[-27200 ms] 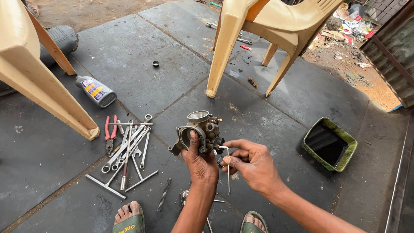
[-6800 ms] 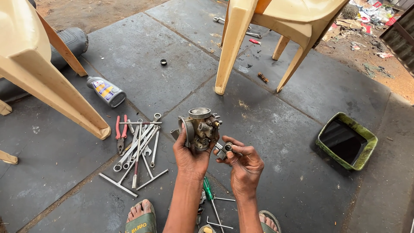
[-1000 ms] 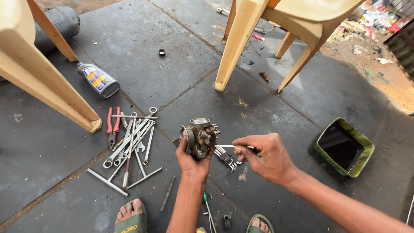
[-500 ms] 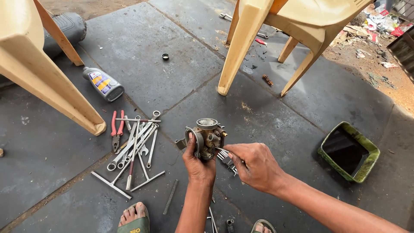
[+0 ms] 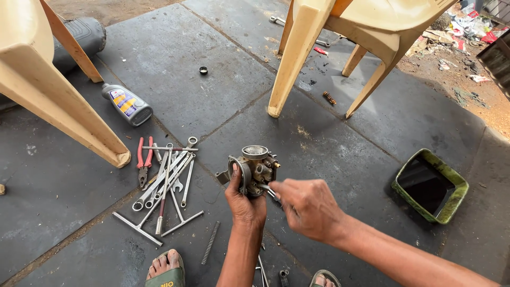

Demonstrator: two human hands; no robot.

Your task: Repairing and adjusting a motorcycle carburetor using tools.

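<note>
A dark paved floor point(image 5: 223, 90) carries everything. On its left lies a heap of spanners point(image 5: 167, 178) with red-handled pliers point(image 5: 143, 159) just beside them and a T-handled wrench point(image 5: 139, 228) at the near end. A coil spring point(image 5: 210, 243) lies nearer the feet. A grey bottle point(image 5: 127, 104) lies on its side by a cream chair leg point(image 5: 58, 103). A small black ring point(image 5: 203, 70) sits farther off, and a green tray point(image 5: 430, 185) rests at the right

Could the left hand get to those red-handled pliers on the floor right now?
Probably not as things stand: the left hand is full, gripping the carburetor. The red-handled pliers lie in the open beside the spanners, with nothing over them, so a freed hand could likely reach them.
</note>
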